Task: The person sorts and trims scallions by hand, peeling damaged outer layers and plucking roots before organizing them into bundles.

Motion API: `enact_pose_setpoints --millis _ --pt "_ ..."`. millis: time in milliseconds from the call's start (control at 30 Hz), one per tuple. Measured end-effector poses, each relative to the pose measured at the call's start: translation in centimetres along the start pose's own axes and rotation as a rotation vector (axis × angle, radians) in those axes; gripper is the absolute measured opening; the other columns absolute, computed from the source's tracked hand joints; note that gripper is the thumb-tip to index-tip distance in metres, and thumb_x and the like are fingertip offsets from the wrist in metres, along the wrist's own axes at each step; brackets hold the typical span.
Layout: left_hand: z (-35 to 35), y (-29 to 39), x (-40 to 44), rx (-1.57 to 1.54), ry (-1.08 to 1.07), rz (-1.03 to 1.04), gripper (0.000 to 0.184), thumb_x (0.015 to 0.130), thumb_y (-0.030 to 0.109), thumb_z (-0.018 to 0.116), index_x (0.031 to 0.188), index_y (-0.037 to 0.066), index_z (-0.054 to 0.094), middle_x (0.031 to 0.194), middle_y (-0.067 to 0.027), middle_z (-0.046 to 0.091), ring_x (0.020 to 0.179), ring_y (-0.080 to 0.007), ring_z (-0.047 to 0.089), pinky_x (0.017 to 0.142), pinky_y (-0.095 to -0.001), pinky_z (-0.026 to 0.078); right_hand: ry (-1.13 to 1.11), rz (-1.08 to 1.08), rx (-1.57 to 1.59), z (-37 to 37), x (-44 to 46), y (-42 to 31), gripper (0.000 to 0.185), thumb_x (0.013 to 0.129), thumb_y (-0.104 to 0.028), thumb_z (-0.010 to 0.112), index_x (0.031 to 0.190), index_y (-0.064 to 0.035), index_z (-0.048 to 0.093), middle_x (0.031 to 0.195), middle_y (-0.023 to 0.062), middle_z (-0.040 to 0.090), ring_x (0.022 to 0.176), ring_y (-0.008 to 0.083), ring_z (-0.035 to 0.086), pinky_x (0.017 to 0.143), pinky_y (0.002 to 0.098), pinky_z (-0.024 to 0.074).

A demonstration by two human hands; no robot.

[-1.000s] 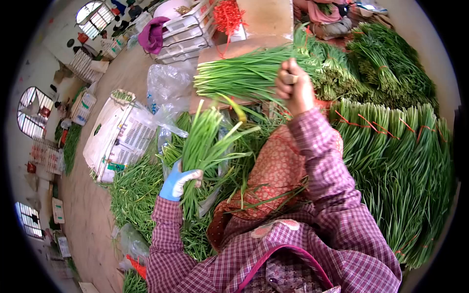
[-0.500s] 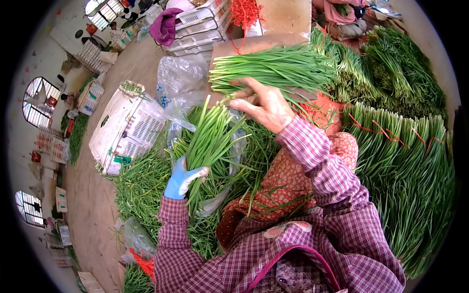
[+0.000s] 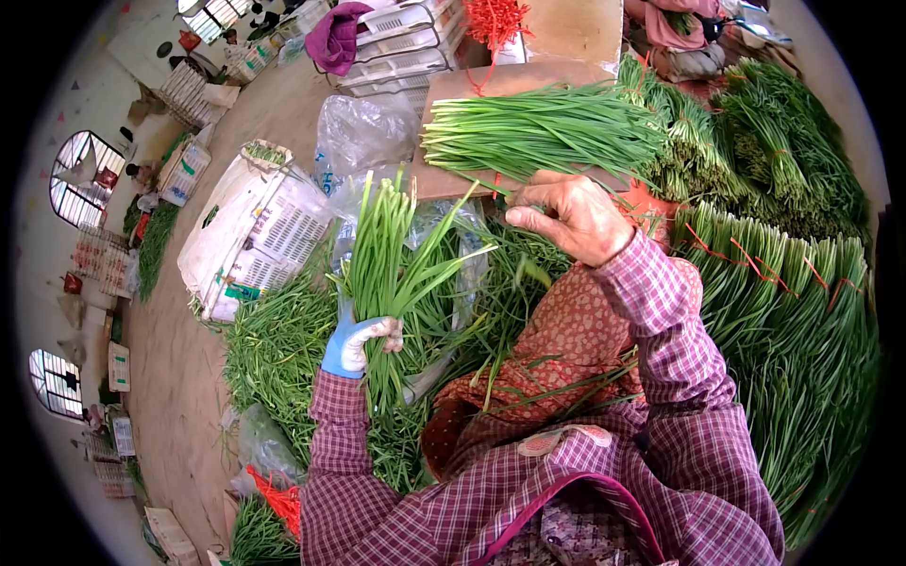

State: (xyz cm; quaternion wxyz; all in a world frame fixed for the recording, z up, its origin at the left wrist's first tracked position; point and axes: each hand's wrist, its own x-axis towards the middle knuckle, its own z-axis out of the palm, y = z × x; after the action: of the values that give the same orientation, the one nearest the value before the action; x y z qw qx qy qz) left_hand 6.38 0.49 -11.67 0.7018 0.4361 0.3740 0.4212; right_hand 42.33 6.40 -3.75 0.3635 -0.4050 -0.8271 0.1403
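Note:
My left hand [image 3: 359, 344], in a blue and white glove, is closed around a bunch of garlic chives [image 3: 382, 255], pale stem ends up. Its leaves hang below the fist, and a few blades splay out to the right. Bare, my right hand [image 3: 574, 217] is raised to the right of the bunch, apart from it. The thumb and curled fingers have a gap between them; no held thing shows clearly. A blurred green blade [image 3: 534, 272] is in the air below. Behind the hand, a laid-out pile of garlic chives [image 3: 543, 127] rests on a brown board [image 3: 444, 189].
Loose leaves [image 3: 274, 363] cover the ground around my left arm. Tied chive bundles [image 3: 774, 358] stand at right, with more bundles [image 3: 769, 141] behind. A white crate [image 3: 250, 236], a clear plastic bag [image 3: 363, 137], stacked crates [image 3: 406, 52] and red ties [image 3: 495, 21] are ahead.
My right hand has moved right, away from the bunch's stem ends. The bunch in my left hand has tipped more upright, and a loose blade now shows in the air.

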Motion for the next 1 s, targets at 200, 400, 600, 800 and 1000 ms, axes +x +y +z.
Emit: enact_pose_setpoints --millis 200,400,600,800,1000 --pt "-0.5 -0.1 0.1 -0.081 -0.076 -0.012 0.042 0.077 0.014 0.067 0.112 -0.005 0.053 0.069 -0.0093 0.055 0.045 -0.0163 0.043 0.049 -0.0341 0.044 0.226 0.255 0.352 0.8 1.2 -2.2 0.021 0.086 -0.02 0.061 0.095 -0.0012 0.065 0.082 0.0135 0.067 0.07 0.0248 0.064 0.066 0.0341 0.0497" --pt "-0.6 0.1 0.4 -0.046 -0.185 -0.096 0.035 0.077 0.016 0.07 0.101 -0.004 0.056 0.071 -0.0113 0.057 0.048 -0.0184 0.048 0.054 -0.037 0.047 -0.026 0.189 0.56 3.3 5.2 0.7 0.034 0.086 -0.028 0.064 0.111 -0.0039 0.063 0.089 0.0105 0.069 0.077 0.0136 0.062 0.07 0.0315 0.0497" --pt "0.5 0.2 0.7 0.023 -0.283 -0.113 0.032 0.078 0.018 0.069 0.099 -0.004 0.059 0.064 -0.0112 0.055 0.048 -0.0195 0.05 0.052 -0.0367 0.047 -0.242 0.178 0.959 6.5 5.7 0.1 0.046 0.084 -0.031 0.069 0.123 -0.008 0.057 0.096 0.0039 0.066 0.079 0.0106 0.058 0.067 0.0264 0.0495" --pt "0.5 -0.2 0.7 0.036 -0.291 -0.141 0.036 0.078 0.022 0.071 0.099 -0.004 0.059 0.065 -0.0111 0.057 0.048 -0.0189 0.051 0.052 -0.0359 0.049 -0.179 0.268 0.984 6.7 5.2 -0.6 0.026 0.085 -0.024 0.069 0.107 -0.0087 0.067 0.079 -0.002 0.063 0.069 0.0058 0.054 0.058 0.0224 0.0467" --pt "-1.5 -1.1 0.6 -0.056 -0.333 -0.104 0.034 0.079 0.025 0.071 0.096 -0.003 0.061 0.066 -0.0097 0.058 0.049 -0.0178 0.051 0.052 -0.0346 0.047 0.301 0.34 0.96 1.9 4.5 0.3 0.027 0.086 -0.023 0.066 0.103 -0.0031 0.063 0.087 0.0046 0.065 0.063 0.0097 0.059 0.061 0.0244 0.0495"
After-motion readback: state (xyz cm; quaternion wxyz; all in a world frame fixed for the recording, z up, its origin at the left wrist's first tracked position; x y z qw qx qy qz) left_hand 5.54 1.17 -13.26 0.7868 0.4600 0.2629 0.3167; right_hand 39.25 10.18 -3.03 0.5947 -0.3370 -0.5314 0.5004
